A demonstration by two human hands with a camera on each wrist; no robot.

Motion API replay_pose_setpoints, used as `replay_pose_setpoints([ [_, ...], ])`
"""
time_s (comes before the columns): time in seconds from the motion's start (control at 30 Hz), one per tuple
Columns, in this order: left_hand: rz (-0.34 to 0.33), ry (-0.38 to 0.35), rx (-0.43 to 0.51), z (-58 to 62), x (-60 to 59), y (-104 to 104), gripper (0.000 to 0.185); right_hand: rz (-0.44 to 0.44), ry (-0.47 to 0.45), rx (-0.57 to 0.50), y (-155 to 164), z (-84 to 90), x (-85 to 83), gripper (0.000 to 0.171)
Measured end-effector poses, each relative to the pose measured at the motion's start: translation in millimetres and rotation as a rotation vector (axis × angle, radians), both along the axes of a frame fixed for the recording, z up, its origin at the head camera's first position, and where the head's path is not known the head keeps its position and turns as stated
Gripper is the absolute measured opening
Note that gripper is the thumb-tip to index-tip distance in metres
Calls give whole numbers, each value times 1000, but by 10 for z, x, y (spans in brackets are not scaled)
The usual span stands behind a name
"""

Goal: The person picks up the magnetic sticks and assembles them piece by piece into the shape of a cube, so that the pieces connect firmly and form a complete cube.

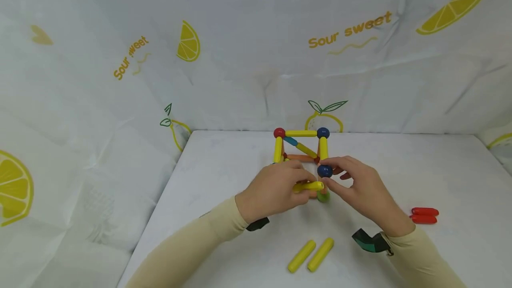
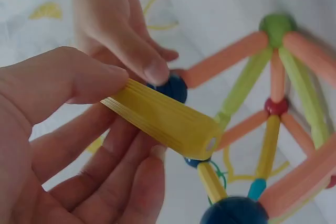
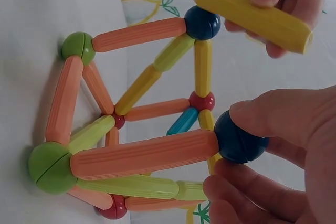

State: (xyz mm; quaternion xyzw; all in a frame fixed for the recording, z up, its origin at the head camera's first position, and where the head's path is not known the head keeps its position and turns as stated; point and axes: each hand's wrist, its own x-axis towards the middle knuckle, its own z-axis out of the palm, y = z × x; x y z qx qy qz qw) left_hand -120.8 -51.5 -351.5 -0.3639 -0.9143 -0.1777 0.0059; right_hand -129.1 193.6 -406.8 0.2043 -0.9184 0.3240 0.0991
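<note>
A cube-like frame of plastic rods and balls stands on the table, its orange rods joined by green balls low down. My left hand pinches a loose yellow rod between thumb and fingers, in front of the frame. Thumb and fingers of my right hand grip a blue ball at an upper near corner, where an orange rod meets it. In the right wrist view, one end of the yellow rod overlaps another blue corner ball. The left hand hides part of the frame in the head view.
Two yellow rods lie side by side near the front of the white table. Farther right are two short red rods. Behind the table hangs a white sheet printed with lemons.
</note>
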Motion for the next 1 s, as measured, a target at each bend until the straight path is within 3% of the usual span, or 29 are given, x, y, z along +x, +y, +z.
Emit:
replay_pose_setpoints([
  [0.2,-3,74,-5,-16,-149,44,40,6,-18,-1,21,1,3,46],
  [0.43,12,155,-16,-118,-254,41,27,11,-27,-9,23,8,-10,44],
  [1.0,8,195,-33,-186,-360,87,24,20,-37,-5,60,28,-17,43],
])
